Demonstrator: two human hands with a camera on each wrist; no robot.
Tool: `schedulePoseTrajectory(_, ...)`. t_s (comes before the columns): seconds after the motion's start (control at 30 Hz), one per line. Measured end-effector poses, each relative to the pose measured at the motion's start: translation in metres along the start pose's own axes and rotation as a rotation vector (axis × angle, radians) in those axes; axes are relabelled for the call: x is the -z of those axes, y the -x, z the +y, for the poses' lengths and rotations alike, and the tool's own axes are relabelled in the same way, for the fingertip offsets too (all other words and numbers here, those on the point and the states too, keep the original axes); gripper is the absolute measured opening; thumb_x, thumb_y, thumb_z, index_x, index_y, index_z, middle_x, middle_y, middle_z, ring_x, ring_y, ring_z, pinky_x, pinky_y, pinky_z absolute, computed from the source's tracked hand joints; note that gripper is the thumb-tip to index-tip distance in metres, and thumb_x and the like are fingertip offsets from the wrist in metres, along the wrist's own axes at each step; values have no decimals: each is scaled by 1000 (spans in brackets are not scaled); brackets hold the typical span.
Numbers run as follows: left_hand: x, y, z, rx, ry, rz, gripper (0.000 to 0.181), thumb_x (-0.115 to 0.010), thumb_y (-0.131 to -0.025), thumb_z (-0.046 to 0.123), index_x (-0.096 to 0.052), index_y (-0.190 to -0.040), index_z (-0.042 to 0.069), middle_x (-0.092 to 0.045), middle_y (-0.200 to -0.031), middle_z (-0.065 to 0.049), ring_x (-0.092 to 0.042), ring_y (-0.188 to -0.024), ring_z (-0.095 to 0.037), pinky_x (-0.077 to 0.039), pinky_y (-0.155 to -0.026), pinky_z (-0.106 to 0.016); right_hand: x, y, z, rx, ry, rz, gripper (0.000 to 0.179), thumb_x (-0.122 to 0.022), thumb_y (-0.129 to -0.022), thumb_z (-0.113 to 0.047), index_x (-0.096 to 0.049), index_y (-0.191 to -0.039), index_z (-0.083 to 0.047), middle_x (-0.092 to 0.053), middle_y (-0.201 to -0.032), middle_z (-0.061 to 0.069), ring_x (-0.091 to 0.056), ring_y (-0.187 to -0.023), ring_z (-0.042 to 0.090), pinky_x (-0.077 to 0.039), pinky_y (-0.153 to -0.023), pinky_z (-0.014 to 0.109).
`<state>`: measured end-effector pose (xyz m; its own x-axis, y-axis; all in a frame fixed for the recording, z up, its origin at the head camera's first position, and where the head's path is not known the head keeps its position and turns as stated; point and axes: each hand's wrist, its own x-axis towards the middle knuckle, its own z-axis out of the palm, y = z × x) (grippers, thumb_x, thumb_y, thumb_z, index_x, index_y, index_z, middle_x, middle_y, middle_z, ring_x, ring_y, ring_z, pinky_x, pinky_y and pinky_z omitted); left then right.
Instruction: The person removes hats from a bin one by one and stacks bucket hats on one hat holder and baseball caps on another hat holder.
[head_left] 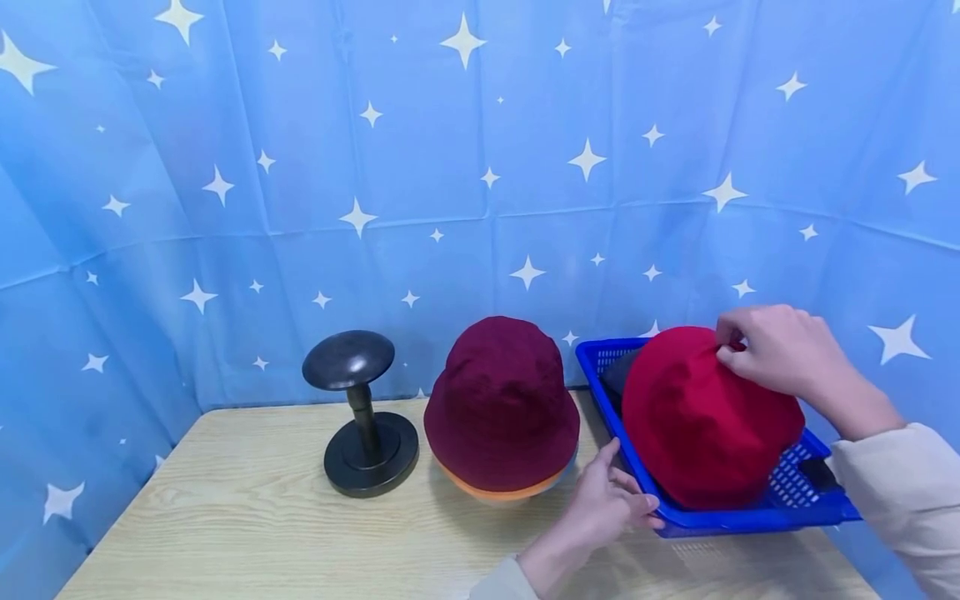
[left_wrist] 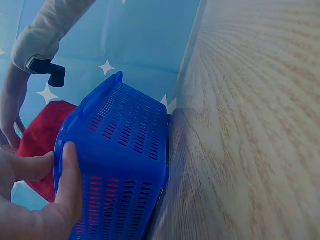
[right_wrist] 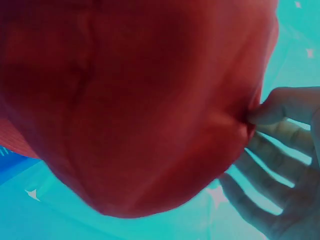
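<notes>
A red bucket hat (head_left: 705,433) is in the blue plastic basket (head_left: 738,523), partly above its rim. My right hand (head_left: 783,350) pinches the crown of this hat; in the right wrist view the thumb and fingers of that hand (right_wrist: 290,150) gather a fold of the red cloth. At the basket's near left corner, my left hand (head_left: 603,504) grips the rim. The left wrist view shows the left hand (left_wrist: 45,200) with its thumb and a finger on either side of the rim. Dark cloth (head_left: 618,375) shows behind the red hat in the basket.
Left of the basket stands a maroon bucket hat (head_left: 502,408), with an orange brim edge (head_left: 498,493) beneath it. A black hat stand (head_left: 363,433) with a domed top is farther left. The wooden table (head_left: 262,533) meets a blue star-patterned curtain (head_left: 420,150) behind.
</notes>
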<state>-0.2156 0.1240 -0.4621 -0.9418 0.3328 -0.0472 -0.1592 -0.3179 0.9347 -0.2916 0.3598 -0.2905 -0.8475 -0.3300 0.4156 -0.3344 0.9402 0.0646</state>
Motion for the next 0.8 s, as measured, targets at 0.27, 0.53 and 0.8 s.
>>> schedulePoseTrajectory(0.27,3,1,5,11,-213,20,86,-76,-85,-6,-36,-160,11,-59,-110,-1,-76,-79,-24,-65,-76,-35,12,2,-2,-9,-42,142,10,-78,-84,-15,-72,-93,-15,-72,-85,7,-57,-67,21,-40,-52,36)
schedulePoseTrajectory(0.53,10,2,17,-88,-395,26,78,-75,-93,21,-37,-160,16,-47,-153,-2,-60,-131,-19,-55,-105,-34,35,3,-16,-8,-79,295,10,-70,-90,-12,-70,-100,-10,-73,-86,14,-61,-69,27,-37,-53,35)
schedulePoseTrajectory(0.8,13,0,21,-169,-17,30,38,-68,-97,6,-53,-132,5,-73,-116,-8,-72,-110,-24,-58,-101,-36,43,1,-27,-46,-89,216,11,-66,-95,-17,-67,-104,-11,-74,-91,13,-64,-74,27,-40,-55,35)
